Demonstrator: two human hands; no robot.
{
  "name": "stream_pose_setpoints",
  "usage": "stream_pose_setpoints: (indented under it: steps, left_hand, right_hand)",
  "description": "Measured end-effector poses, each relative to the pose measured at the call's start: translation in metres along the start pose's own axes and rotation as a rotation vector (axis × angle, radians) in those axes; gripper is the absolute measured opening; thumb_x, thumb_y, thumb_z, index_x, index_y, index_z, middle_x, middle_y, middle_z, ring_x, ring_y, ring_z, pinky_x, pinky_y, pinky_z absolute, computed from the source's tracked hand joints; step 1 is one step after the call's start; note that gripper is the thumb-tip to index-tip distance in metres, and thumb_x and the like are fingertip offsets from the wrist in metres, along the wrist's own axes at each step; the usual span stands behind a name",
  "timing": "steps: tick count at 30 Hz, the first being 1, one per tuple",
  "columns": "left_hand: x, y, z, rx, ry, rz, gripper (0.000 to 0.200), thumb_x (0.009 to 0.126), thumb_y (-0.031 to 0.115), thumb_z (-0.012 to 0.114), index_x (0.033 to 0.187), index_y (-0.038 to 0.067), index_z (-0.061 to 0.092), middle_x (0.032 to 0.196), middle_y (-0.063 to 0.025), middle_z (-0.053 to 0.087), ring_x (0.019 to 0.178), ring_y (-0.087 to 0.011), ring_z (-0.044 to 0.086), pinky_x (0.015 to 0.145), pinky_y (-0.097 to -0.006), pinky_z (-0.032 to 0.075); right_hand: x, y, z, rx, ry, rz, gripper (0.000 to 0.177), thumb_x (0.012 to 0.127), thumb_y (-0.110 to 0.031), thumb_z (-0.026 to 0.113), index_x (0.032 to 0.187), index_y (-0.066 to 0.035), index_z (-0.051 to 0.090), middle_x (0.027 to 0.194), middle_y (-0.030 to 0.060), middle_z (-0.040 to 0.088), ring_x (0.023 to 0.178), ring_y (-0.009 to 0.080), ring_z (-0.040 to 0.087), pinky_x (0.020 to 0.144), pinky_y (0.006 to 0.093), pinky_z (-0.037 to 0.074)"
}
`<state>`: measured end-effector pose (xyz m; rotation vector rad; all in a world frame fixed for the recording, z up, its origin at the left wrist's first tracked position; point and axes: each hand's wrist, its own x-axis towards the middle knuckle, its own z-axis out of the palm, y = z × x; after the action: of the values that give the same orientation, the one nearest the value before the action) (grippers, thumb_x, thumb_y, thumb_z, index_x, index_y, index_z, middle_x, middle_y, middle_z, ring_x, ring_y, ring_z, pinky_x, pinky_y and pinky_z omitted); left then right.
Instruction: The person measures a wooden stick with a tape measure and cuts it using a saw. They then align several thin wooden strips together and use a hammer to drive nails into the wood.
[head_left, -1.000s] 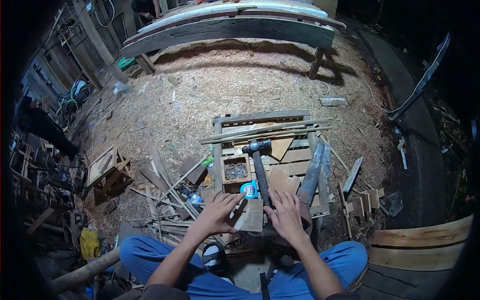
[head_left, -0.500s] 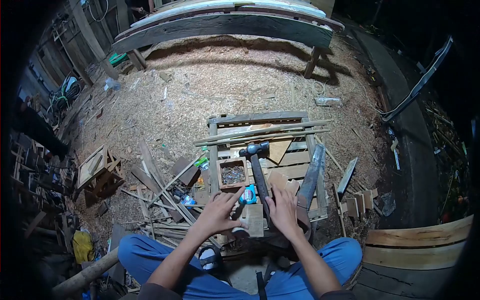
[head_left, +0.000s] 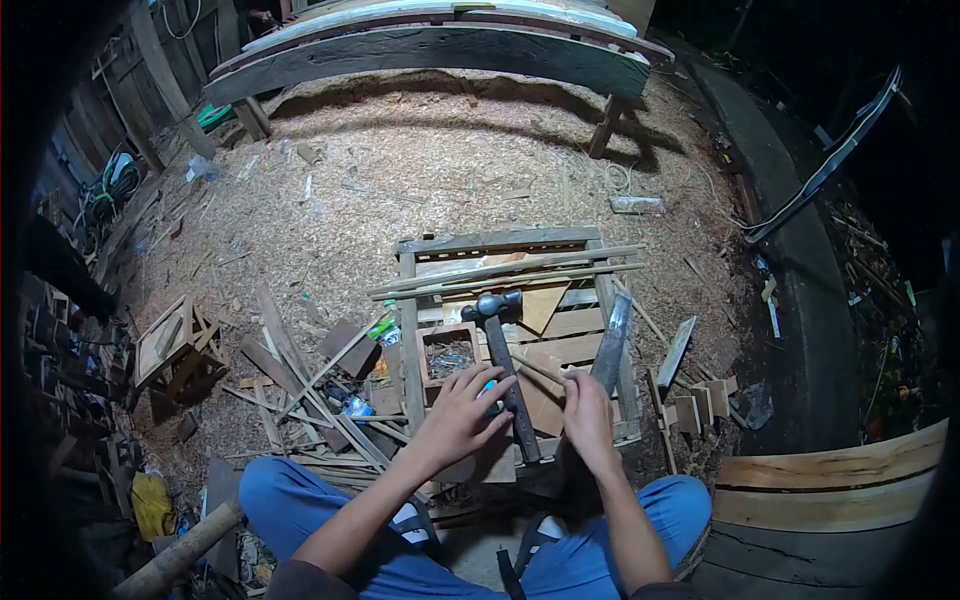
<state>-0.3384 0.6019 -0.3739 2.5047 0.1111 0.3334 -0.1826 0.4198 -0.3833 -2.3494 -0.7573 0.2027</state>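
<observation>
My right hand (head_left: 588, 420) pinches one end of a thin wooden stick (head_left: 540, 369), which points up and left toward the hammer handle. My left hand (head_left: 462, 420) is open, palm down with fingers spread, over a teal tape measure (head_left: 490, 388) that it mostly covers. Between the hands lies a hammer (head_left: 511, 385), its metal head at the far end. A wooden box of nails (head_left: 420, 368) sits just beyond my left fingers. Under them all is a low slatted wooden stand (head_left: 408, 325). A long grey flat piece (head_left: 612, 345) lies beyond my right hand.
Thin wood strips (head_left: 500, 276) cross the stand's far side. Scrap wood (head_left: 300, 375) piles up at left, beside a small wooden frame (head_left: 165, 340). Boards (head_left: 830, 470) lie at right. Across the shavings-covered ground stands a long bench (head_left: 430, 58). A person's dark-clothed leg (head_left: 70, 265) shows at far left.
My right hand has left the hammer handle's side and now holds the thin stick. My left hand has moved over the tape measure. The view has shifted slightly.
</observation>
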Motion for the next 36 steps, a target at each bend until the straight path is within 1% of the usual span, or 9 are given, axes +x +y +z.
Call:
stream_pose_setpoints:
  steps: [2, 3, 6, 9, 11, 14, 23, 30, 36]
  left_hand:
    - [0.006, 0.001, 0.008, 0.014, 0.023, 0.032, 0.060, 0.097, 0.032, 0.071, 0.150, 0.011, 0.053, 0.154, -0.0161, 0.048, 0.144, -0.0367, 0.042, 0.118, -0.0485, 0.033]
    - [0.010, 0.003, 0.011, 0.036, 0.046, 0.059, 0.063, 0.097, 0.032, 0.072, 0.152, 0.011, 0.050, 0.158, -0.0160, 0.044, 0.147, -0.0372, 0.039, 0.119, -0.0492, 0.032]
    - [0.020, 0.023, 0.007, 0.071, 0.145, 0.038, 0.070, 0.094, 0.031, 0.075, 0.155, 0.011, 0.047, 0.163, -0.0162, 0.038, 0.150, -0.0361, 0.035, 0.122, -0.0500, 0.027]
    - [0.024, 0.029, 0.011, 0.171, 0.165, 0.077, 0.076, 0.091, 0.031, 0.078, 0.156, 0.012, 0.045, 0.165, -0.0145, 0.037, 0.153, -0.0339, 0.032, 0.124, -0.0506, 0.023]
    - [0.027, 0.034, 0.011, 0.218, 0.241, 0.096, 0.062, 0.090, 0.027, 0.078, 0.146, 0.012, 0.056, 0.149, -0.0116, 0.056, 0.141, -0.0294, 0.049, 0.123, -0.0489, 0.024]
    - [0.034, 0.037, 0.008, 0.154, 0.330, 0.221, 0.028, 0.092, 0.015, 0.076, 0.118, 0.010, 0.070, 0.096, -0.0014, 0.070, 0.089, -0.0214, 0.069, 0.106, -0.0422, 0.041]
    - [0.036, 0.062, 0.006, 0.029, 0.206, 0.161, 0.023, 0.094, 0.022, 0.075, 0.112, 0.009, 0.069, 0.084, -0.0062, 0.062, 0.075, -0.0241, 0.061, 0.071, -0.0382, 0.041]
    - [0.034, 0.076, 0.002, 0.087, 0.265, 0.168, 0.022, 0.095, 0.022, 0.074, 0.111, 0.010, 0.068, 0.083, -0.0037, 0.060, 0.076, -0.0225, 0.060, 0.078, -0.0380, 0.039]
    - [0.028, 0.073, 0.009, -0.442, 0.006, 0.039, 0.028, 0.095, 0.009, 0.069, 0.122, 0.006, 0.064, 0.103, -0.0105, 0.066, 0.097, -0.0284, 0.060, 0.098, -0.0393, 0.040]
  right_hand:
    - [0.000, 0.019, -0.002, 0.168, 0.037, 0.040, 0.024, 0.107, -0.016, 0.055, 0.112, 0.003, 0.069, 0.075, 0.0132, 0.068, 0.064, 0.0337, 0.065, 0.067, 0.0448, 0.054]
    - [0.000, 0.019, -0.010, 0.164, 0.036, 0.041, 0.024, 0.107, -0.016, 0.055, 0.112, 0.003, 0.069, 0.075, 0.0132, 0.068, 0.064, 0.0337, 0.065, 0.067, 0.0448, 0.054]
    - [-0.004, 0.015, -0.032, 0.663, -0.162, 0.218, 0.026, 0.110, -0.019, 0.057, 0.113, 0.003, 0.070, 0.074, 0.0005, 0.060, 0.061, 0.0049, 0.054, 0.055, 0.0235, 0.045]
    - [-0.010, 0.007, -0.040, 0.778, -0.274, 0.225, 0.023, 0.110, -0.018, 0.058, 0.113, 0.003, 0.067, 0.078, 0.0005, 0.061, 0.062, 0.0070, 0.053, 0.057, 0.0231, 0.045]
    - [-0.015, -0.001, -0.043, 0.812, -0.300, 0.219, 0.024, 0.108, -0.019, 0.062, 0.115, 0.003, 0.068, 0.079, 0.0006, 0.062, 0.064, 0.0068, 0.054, 0.058, 0.0226, 0.045]
    - [-0.018, -0.006, -0.048, 0.877, -0.282, 0.135, 0.027, 0.105, -0.020, 0.066, 0.120, 0.003, 0.068, 0.084, 0.0016, 0.067, 0.074, 0.0071, 0.060, 0.068, 0.0226, 0.048]
    - [-0.029, -0.017, -0.071, 0.754, -0.042, -0.056, 0.030, 0.098, -0.015, 0.075, 0.125, -0.003, 0.070, 0.100, 0.0040, 0.075, 0.088, 0.0100, 0.063, 0.080, 0.0270, 0.050]
    - [-0.038, -0.012, -0.078, 0.740, -0.002, -0.075, 0.029, 0.090, -0.014, 0.084, 0.114, -0.003, 0.073, 0.098, 0.0023, 0.074, 0.085, 0.0078, 0.061, 0.074, 0.0252, 0.047]
    - [-0.045, -0.009, -0.070, 0.962, -0.023, -0.098, 0.025, 0.086, -0.008, 0.087, 0.106, -0.002, 0.073, 0.091, 0.0016, 0.070, 0.086, 0.0075, 0.063, 0.074, 0.0239, 0.048]
